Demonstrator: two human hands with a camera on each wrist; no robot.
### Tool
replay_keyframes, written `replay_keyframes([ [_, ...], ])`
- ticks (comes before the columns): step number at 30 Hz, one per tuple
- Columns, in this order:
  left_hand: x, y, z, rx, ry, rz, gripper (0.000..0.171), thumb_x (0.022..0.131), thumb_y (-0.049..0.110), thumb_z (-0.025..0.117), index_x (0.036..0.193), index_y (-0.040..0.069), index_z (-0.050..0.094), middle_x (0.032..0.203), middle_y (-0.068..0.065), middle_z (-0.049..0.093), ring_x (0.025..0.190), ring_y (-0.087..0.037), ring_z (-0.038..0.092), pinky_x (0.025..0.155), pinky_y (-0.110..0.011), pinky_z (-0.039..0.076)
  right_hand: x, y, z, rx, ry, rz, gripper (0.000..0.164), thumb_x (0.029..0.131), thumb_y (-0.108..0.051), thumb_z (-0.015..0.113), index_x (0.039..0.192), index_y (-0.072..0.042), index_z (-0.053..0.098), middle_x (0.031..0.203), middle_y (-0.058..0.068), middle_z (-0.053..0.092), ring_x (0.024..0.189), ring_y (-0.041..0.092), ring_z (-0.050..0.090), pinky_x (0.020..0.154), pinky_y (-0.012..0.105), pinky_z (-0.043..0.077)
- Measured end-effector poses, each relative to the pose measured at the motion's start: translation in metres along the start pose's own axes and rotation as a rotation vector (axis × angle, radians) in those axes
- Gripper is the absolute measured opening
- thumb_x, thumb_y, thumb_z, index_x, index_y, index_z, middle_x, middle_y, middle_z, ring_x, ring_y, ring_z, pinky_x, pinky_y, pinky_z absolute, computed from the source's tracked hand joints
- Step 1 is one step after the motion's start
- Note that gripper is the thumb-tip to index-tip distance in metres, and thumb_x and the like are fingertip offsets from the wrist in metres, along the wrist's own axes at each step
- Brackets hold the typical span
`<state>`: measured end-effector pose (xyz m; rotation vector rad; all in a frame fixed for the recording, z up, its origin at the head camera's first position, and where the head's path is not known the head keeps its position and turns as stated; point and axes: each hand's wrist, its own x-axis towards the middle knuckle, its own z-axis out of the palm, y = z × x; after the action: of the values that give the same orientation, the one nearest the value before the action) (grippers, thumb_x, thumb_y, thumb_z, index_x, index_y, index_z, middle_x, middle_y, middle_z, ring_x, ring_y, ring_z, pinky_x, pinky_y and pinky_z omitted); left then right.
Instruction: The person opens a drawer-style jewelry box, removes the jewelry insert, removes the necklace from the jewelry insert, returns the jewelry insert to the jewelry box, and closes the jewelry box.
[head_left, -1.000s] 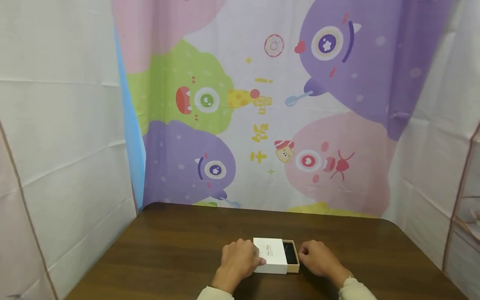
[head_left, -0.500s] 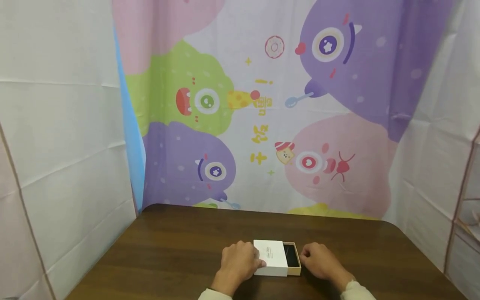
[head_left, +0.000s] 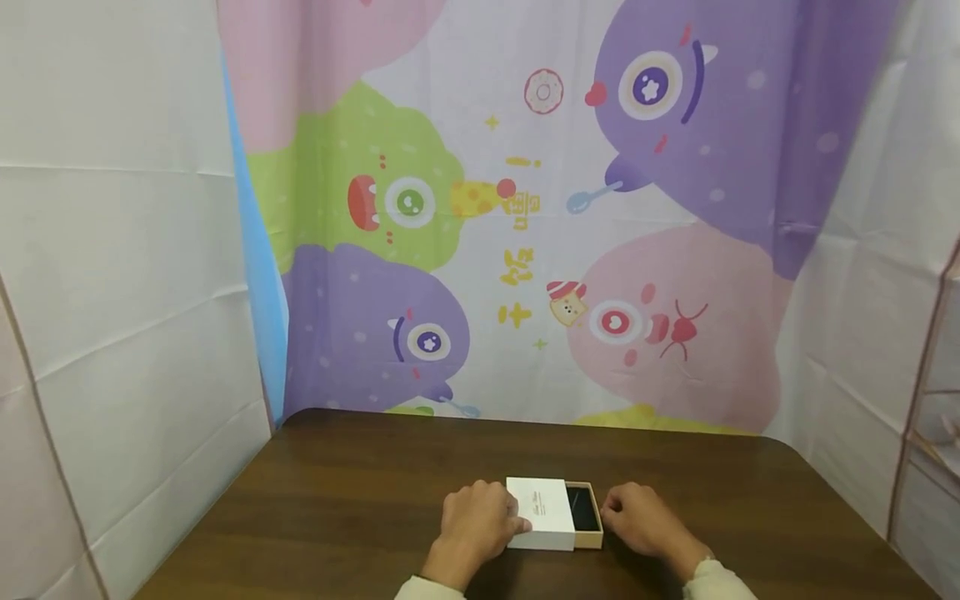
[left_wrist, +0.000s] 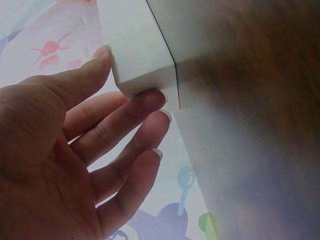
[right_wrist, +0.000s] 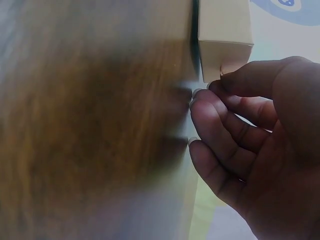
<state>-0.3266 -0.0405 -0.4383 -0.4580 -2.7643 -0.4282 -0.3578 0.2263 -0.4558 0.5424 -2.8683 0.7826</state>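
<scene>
A white sliding gift box (head_left: pixel 539 508) with small printed lettering lies flat on the table. Its tan inner drawer (head_left: pixel 588 540) sticks partly out of the right end and shows a black lining (head_left: pixel 582 508). My left hand (head_left: pixel 477 523) grips the white sleeve at its left end; in the left wrist view, the thumb is on one side and fingers on the other. At the drawer's right end is my right hand (head_left: pixel 643 518), fingers curled. In the right wrist view, its thumb and forefinger pinch what looks like a small pull tab (right_wrist: pixel 222 71), mostly hidden by the fingertips.
The dark brown wooden table (head_left: pixel 360 475) extends around the box. A printed curtain (head_left: pixel 525 367) with cartoon monsters hangs behind the far edge. Pale cloth walls (head_left: pixel 135 292) stand at both sides.
The drawer and my right hand have shifted very slightly right, exposing a little more of the drawer. My left hand and the white sleeve have stayed about where they were.
</scene>
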Motion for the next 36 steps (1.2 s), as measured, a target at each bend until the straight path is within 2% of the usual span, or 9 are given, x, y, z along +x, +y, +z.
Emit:
replay_keyframes([
  [7, 0.003, 0.006, 0.0, -0.002, -0.021, 0.004, 0.046, 0.08, 0.049, 0.08, 0.053, 0.025, 0.051, 0.054, 0.011, 0.044, 0.053, -0.01, 0.044, 0.048, -0.033, 0.037, -0.002, 0.007, -0.004, -0.002, -0.008, 0.019, 0.016, 0.089, -0.009, 0.066, 0.074, -0.015, 0.066, 0.069, -0.008, 0.056, 0.064, 0.013, 0.049, 0.06, 0.034, 0.043],
  [18, 0.009, 0.009, -0.001, -0.01, 0.004, 0.028, 0.049, 0.077, 0.049, 0.081, 0.051, 0.024, 0.049, 0.053, 0.011, 0.044, 0.052, -0.011, 0.044, 0.047, -0.034, 0.036, -0.007, 0.006, -0.011, 0.024, 0.006, 0.071, 0.017, 0.089, -0.009, 0.066, 0.073, -0.014, 0.064, 0.064, -0.006, 0.055, 0.062, 0.013, 0.05, 0.059, 0.033, 0.042],
  [26, -0.004, 0.003, 0.004, -0.048, -0.056, -0.01, 0.045, 0.078, 0.047, 0.081, 0.053, 0.024, 0.053, 0.054, 0.01, 0.045, 0.052, -0.011, 0.044, 0.049, -0.033, 0.036, -0.014, 0.01, -0.001, 0.126, -0.072, 0.05, 0.018, 0.093, -0.011, 0.066, 0.076, -0.011, 0.066, 0.066, -0.005, 0.057, 0.061, 0.014, 0.054, 0.057, 0.033, 0.044],
  [30, -0.005, 0.0, 0.006, -0.06, -0.039, -0.008, 0.039, 0.078, 0.047, 0.082, 0.056, 0.024, 0.058, 0.056, 0.011, 0.046, 0.053, -0.01, 0.044, 0.049, -0.032, 0.037, -0.013, 0.01, 0.001, 0.115, -0.059, 0.036, 0.019, 0.092, -0.009, 0.066, 0.073, -0.011, 0.064, 0.063, -0.005, 0.056, 0.058, 0.013, 0.054, 0.056, 0.032, 0.043],
  [36, 0.003, -0.002, 0.002, -0.036, -0.009, -0.01, 0.04, 0.077, 0.047, 0.082, 0.056, 0.025, 0.056, 0.056, 0.011, 0.046, 0.053, -0.011, 0.044, 0.048, -0.033, 0.037, -0.006, 0.006, -0.008, 0.083, -0.032, 0.044, 0.017, 0.09, -0.008, 0.066, 0.073, -0.01, 0.065, 0.062, -0.005, 0.056, 0.057, 0.012, 0.054, 0.056, 0.032, 0.044],
])
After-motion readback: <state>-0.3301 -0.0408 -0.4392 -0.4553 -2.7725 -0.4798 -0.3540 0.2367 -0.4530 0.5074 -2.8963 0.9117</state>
